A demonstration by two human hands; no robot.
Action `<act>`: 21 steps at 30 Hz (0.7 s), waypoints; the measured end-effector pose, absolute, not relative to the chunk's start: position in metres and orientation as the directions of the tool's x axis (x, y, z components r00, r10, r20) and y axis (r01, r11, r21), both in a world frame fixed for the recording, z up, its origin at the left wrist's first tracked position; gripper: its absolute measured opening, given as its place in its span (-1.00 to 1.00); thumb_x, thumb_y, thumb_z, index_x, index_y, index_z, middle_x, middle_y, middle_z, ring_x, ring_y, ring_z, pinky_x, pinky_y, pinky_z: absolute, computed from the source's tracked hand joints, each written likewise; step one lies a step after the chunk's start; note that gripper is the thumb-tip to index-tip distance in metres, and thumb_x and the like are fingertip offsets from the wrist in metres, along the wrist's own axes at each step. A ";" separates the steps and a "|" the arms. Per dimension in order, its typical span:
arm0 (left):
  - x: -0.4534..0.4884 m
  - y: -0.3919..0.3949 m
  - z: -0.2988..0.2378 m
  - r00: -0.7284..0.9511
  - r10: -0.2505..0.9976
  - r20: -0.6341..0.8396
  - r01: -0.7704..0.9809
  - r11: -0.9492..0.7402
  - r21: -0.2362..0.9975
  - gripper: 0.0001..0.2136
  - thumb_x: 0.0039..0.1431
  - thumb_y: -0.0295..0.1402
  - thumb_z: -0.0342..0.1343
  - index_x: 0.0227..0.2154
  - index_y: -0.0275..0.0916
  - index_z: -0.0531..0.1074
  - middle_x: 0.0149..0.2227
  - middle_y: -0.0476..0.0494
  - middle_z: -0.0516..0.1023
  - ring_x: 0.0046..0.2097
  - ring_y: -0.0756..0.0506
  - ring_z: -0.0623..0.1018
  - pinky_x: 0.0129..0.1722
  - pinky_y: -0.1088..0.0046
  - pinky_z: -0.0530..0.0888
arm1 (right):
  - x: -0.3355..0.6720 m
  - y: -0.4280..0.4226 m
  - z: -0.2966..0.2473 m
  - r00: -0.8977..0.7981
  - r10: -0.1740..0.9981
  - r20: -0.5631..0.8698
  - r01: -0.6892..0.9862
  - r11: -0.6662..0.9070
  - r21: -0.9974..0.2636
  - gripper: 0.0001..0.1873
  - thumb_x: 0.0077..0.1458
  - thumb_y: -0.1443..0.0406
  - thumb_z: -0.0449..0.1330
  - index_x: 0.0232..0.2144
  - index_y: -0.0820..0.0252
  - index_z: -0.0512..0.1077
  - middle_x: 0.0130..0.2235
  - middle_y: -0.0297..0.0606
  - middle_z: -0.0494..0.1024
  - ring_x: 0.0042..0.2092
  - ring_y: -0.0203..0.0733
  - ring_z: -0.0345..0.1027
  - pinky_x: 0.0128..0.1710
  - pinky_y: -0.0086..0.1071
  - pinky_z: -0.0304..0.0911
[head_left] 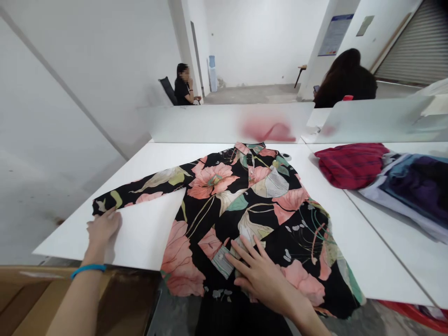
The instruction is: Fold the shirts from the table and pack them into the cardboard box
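Note:
A black shirt with pink and cream flowers (245, 205) lies spread face up on the white table (140, 238), collar away from me, one long sleeve stretched out to the left. My left hand (103, 228) rests on the cuff end of that sleeve, fingers curled on the cloth. My right hand (261, 270) lies flat on the lower front of the shirt near the hem, fingers stretched out and spread. The hem hangs a little over the table's near edge.
A folded red plaid garment (350, 163) and a stack of blue, purple and white clothes (413, 191) lie to the right. A low frosted divider (227, 122) stands behind the table. Two people sit beyond it. A cardboard box (31, 298) is at lower left.

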State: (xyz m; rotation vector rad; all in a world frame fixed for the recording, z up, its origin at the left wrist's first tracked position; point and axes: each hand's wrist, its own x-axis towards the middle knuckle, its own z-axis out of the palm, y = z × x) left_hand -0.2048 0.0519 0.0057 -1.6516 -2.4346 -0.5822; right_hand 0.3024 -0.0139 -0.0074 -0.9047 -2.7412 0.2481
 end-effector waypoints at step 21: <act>0.052 0.025 0.065 0.624 0.662 0.415 0.722 -0.691 0.017 -0.71 0.27 -0.44 -0.09 0.01 -0.19 0.38 0.17 -0.15 0.37 0.19 -0.09 0.34 0.21 0.22 0.27 | 0.332 0.007 0.006 -0.176 0.950 -0.257 -0.701 -0.304 -0.644 -0.37 0.13 -0.08 0.06 0.20 -0.07 0.16 -0.03 -0.14 0.51 -0.04 -0.02 0.43 -0.09 -0.07 0.32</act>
